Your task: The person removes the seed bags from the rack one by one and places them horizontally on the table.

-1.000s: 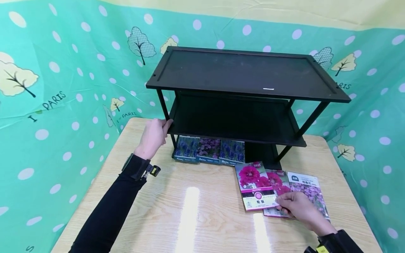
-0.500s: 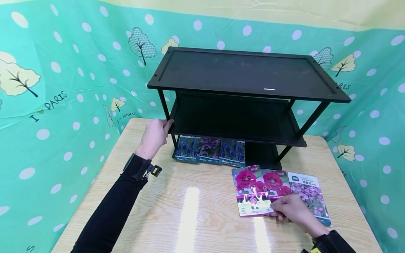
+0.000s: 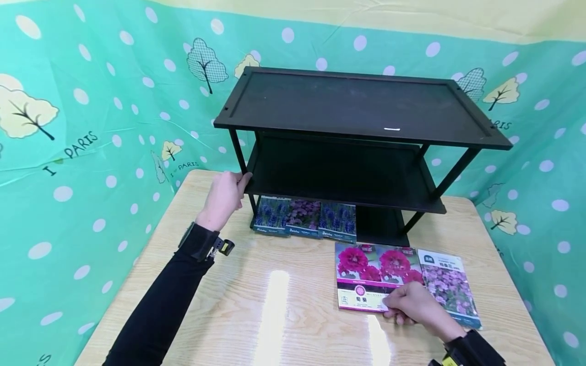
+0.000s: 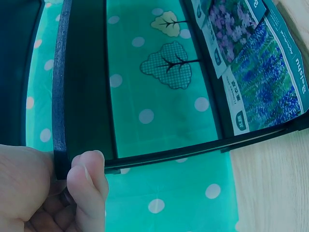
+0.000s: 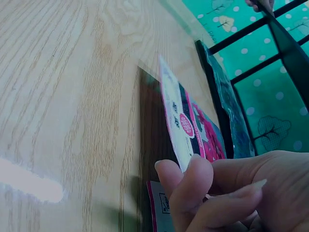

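My left hand (image 3: 223, 200) grips the left front corner of the middle shelf of a black three-tier rack (image 3: 339, 175); its thumb and fingers close on the edge in the left wrist view. At the lower right, my right hand (image 3: 414, 306) pinches the corner of a pink-flower seed packet (image 3: 358, 269). The right wrist view shows this packet (image 5: 183, 121) tilted, raised off the table. A second pink-flower packet (image 3: 397, 262) lies partly beneath it, and a purple-flower packet (image 3: 450, 287) lies to the right.
On the bottom shelf, several seed packets (image 3: 302, 218) with blue and purple flowers stand in a row at the left. Bare black board (image 3: 380, 226) shows to their right. A polka-dot curtain (image 3: 91, 152) surrounds the wooden table (image 3: 220, 305).
My right hand has moved left and slightly down with the pink-flower packet, which has straightened. The left hand keeps its grip on the shelf.
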Demonstrator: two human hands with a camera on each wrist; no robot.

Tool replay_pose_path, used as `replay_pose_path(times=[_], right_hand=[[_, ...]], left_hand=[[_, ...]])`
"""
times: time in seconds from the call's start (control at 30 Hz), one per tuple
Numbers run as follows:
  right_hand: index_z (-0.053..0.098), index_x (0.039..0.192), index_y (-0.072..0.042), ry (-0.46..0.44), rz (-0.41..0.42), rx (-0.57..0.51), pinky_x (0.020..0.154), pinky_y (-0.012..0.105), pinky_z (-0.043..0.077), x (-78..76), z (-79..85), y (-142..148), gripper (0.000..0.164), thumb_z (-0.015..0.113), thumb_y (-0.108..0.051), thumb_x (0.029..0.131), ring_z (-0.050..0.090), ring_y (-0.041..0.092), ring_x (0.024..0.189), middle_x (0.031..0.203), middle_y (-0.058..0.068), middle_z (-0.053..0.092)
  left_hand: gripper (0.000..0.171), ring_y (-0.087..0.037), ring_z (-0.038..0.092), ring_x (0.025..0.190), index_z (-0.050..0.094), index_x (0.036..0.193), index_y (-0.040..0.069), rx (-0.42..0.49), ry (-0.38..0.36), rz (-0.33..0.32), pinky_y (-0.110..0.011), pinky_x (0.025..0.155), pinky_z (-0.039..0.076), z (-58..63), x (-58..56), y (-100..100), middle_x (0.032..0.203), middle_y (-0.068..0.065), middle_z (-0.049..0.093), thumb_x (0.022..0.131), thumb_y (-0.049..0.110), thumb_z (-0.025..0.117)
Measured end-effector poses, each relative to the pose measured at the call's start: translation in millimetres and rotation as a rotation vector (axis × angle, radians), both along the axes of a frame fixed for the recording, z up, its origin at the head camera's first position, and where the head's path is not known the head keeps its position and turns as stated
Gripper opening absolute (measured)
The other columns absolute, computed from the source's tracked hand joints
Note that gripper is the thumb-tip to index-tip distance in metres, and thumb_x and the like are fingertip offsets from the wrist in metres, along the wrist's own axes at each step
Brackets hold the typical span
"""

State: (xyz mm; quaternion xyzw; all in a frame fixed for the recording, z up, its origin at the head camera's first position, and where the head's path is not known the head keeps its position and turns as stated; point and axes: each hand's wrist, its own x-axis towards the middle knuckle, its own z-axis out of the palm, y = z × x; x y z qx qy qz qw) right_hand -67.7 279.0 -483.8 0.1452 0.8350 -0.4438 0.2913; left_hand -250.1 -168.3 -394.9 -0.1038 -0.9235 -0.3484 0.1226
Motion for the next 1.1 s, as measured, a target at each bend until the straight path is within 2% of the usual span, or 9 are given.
replay_pose_path(times=[0.33, 0.47, 0.67, 0.87, 1.0, 1.1], right_hand=[[0.077, 0.096, -0.002, -0.005, -0.036, 0.084, 0.044, 0.019, 0.038, -8.1, -4.1, -9, 0.015, 0.071, -0.016, 0.097, 0.057, 0.012, 0.048, 0.072, 0.008, 0.074], [0.078, 0.096, -0.002, 0.002, -0.018, 0.087, 0.043, 0.019, 0.038, -10.0, -4.9, -10, 0.015, 0.070, -0.015, 0.097, 0.058, 0.012, 0.047, 0.071, 0.007, 0.073], [0.077, 0.101, 0.000, 0.016, 0.014, 0.067, 0.042, 0.021, 0.043, -10.1, -4.9, -9, 0.018, 0.068, -0.016, 0.099, 0.063, 0.014, 0.047, 0.072, 0.008, 0.073], [0.074, 0.106, 0.001, 0.025, -0.007, 0.061, 0.044, 0.028, 0.054, -9.2, 1.9, -10, 0.022, 0.065, -0.018, 0.101, 0.066, 0.017, 0.049, 0.077, 0.010, 0.074], [0.073, 0.109, 0.002, 0.072, 0.023, 0.050, 0.048, 0.034, 0.058, -10.2, 9.1, -10, 0.022, 0.064, -0.017, 0.101, 0.068, 0.019, 0.053, 0.083, 0.009, 0.073], [0.074, 0.109, 0.000, 0.154, 0.074, 0.102, 0.051, 0.033, 0.058, -12.7, 13.8, -9, 0.020, 0.066, -0.016, 0.100, 0.067, 0.019, 0.059, 0.082, 0.006, 0.073]], left_hand=[[0.047, -0.013, 0.055, 0.037, 0.066, 0.072, 0.006, -0.003, 0.012, -0.007, -0.030, 0.042, 0.048, 2.1, -1.1, 1, 0.054, -0.007, 0.058, 0.111, 0.026, 0.049], [0.047, -0.014, 0.055, 0.037, 0.065, 0.071, 0.007, 0.005, 0.014, -0.014, -0.030, 0.042, 0.048, 3.0, -0.5, 2, 0.054, -0.008, 0.058, 0.111, 0.026, 0.050], [0.046, -0.015, 0.055, 0.038, 0.069, 0.076, 0.004, 0.014, -0.018, -0.012, -0.031, 0.043, 0.048, 0.5, 0.8, -1, 0.056, -0.008, 0.058, 0.111, 0.027, 0.049], [0.046, -0.014, 0.055, 0.038, 0.066, 0.073, 0.007, 0.001, 0.005, -0.015, -0.031, 0.043, 0.049, 0.6, 1.6, -1, 0.055, -0.008, 0.058, 0.111, 0.026, 0.049], [0.046, -0.014, 0.055, 0.038, 0.068, 0.074, 0.006, 0.003, 0.004, -0.016, -0.031, 0.043, 0.050, -0.3, 1.1, -2, 0.056, -0.008, 0.058, 0.111, 0.026, 0.049], [0.046, -0.013, 0.056, 0.038, 0.068, 0.074, 0.006, 0.003, 0.000, -0.014, -0.030, 0.043, 0.050, -0.5, 0.6, -1, 0.056, -0.008, 0.058, 0.111, 0.027, 0.049]])
